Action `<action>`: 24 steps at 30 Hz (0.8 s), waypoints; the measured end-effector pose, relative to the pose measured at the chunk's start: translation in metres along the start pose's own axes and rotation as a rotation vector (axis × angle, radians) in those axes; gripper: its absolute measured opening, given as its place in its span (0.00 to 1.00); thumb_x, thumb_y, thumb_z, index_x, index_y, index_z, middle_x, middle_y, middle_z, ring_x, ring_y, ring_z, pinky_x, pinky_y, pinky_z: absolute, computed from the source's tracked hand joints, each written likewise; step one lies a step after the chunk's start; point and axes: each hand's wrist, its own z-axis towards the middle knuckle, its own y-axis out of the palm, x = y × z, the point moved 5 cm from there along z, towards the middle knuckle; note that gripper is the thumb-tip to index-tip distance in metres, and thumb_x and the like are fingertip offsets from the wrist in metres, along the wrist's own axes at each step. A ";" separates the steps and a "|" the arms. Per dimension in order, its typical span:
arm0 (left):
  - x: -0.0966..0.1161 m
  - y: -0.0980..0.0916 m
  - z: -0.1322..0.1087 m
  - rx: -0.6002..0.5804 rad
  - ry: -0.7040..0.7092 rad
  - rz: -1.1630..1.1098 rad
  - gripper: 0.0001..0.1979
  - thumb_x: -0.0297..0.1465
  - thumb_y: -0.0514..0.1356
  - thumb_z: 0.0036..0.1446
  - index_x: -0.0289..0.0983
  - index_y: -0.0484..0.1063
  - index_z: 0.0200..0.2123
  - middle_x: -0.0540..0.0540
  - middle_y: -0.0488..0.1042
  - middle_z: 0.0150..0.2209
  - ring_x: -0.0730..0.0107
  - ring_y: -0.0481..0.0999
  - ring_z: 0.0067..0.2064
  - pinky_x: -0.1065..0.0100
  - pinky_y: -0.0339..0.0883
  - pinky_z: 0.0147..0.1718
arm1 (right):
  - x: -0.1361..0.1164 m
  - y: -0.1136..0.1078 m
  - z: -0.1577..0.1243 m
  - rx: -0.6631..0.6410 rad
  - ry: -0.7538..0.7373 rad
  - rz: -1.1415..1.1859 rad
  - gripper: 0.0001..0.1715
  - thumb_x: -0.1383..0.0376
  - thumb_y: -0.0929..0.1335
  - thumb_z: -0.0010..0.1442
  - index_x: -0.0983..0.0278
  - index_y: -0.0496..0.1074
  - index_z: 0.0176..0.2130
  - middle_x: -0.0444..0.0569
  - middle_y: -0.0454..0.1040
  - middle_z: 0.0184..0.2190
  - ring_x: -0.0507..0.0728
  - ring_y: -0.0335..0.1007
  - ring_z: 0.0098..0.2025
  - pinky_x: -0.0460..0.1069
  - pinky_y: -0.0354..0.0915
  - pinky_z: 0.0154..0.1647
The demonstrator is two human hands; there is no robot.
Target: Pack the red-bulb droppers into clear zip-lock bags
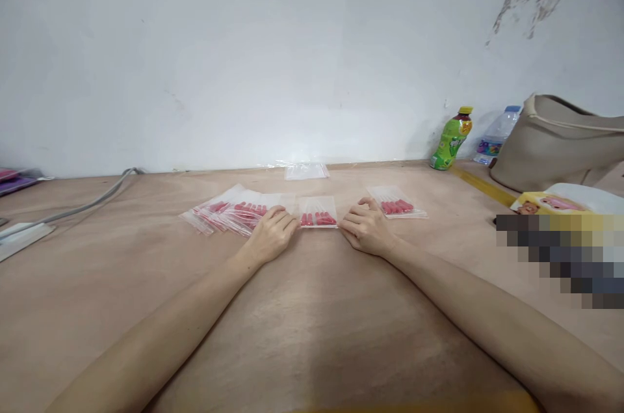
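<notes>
Between my two hands lies a small clear zip bag (318,207) with several red-handled pieces in it, too small to name. My left hand (273,232) pinches its left lower corner with curled fingers. At the opposite corner, my right hand (366,228) has its fingers closed on the bag's edge. Left of it, a fanned pile of similar filled bags (219,208) partly slips behind my left hand. Another filled bag (397,203) rests just beyond my right hand.
A stack of flat clear bags (306,171) lies by the wall. To the right stand a green drink bottle (451,140), a water bottle (497,136), a beige bag (550,143) and a yellow-white packet (556,201). A grey cable (97,201) crosses the table's left side.
</notes>
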 end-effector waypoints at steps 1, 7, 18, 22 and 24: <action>0.000 0.000 0.001 -0.005 -0.012 0.005 0.13 0.23 0.47 0.60 0.34 0.68 0.28 0.46 0.72 0.27 0.68 0.71 0.33 0.60 0.63 0.43 | 0.000 0.001 -0.001 0.000 0.001 -0.003 0.15 0.69 0.60 0.58 0.63 0.69 0.23 0.44 0.70 0.20 0.51 0.59 0.28 0.53 0.47 0.43; 0.003 0.001 0.001 -0.033 -0.019 -0.008 0.12 0.21 0.47 0.60 0.34 0.68 0.28 0.45 0.72 0.29 0.67 0.71 0.36 0.59 0.60 0.46 | 0.005 0.001 -0.002 -0.039 0.038 0.034 0.14 0.66 0.60 0.59 0.61 0.72 0.28 0.46 0.73 0.26 0.53 0.62 0.32 0.53 0.49 0.42; -0.008 -0.010 -0.007 -0.142 -0.167 0.021 0.24 0.43 0.52 0.57 0.30 0.64 0.50 0.36 0.68 0.49 0.51 0.62 0.54 0.45 0.42 0.56 | 0.014 0.010 0.003 -0.071 0.055 -0.160 0.13 0.71 0.60 0.59 0.62 0.72 0.36 0.48 0.74 0.35 0.55 0.62 0.35 0.50 0.50 0.35; -0.021 -0.014 -0.021 -0.224 -0.145 0.061 0.19 0.38 0.51 0.59 0.32 0.67 0.47 0.38 0.70 0.47 0.51 0.61 0.55 0.44 0.37 0.57 | 0.061 -0.018 -0.020 0.031 0.133 -0.328 0.11 0.70 0.61 0.58 0.62 0.72 0.35 0.48 0.74 0.35 0.54 0.62 0.35 0.51 0.49 0.38; -0.026 -0.015 -0.025 -0.234 -0.112 0.053 0.15 0.35 0.50 0.59 0.34 0.68 0.45 0.40 0.71 0.46 0.53 0.62 0.54 0.45 0.37 0.58 | 0.080 -0.028 -0.039 0.021 0.158 -0.382 0.09 0.69 0.62 0.57 0.63 0.72 0.35 0.48 0.74 0.35 0.55 0.62 0.35 0.50 0.50 0.38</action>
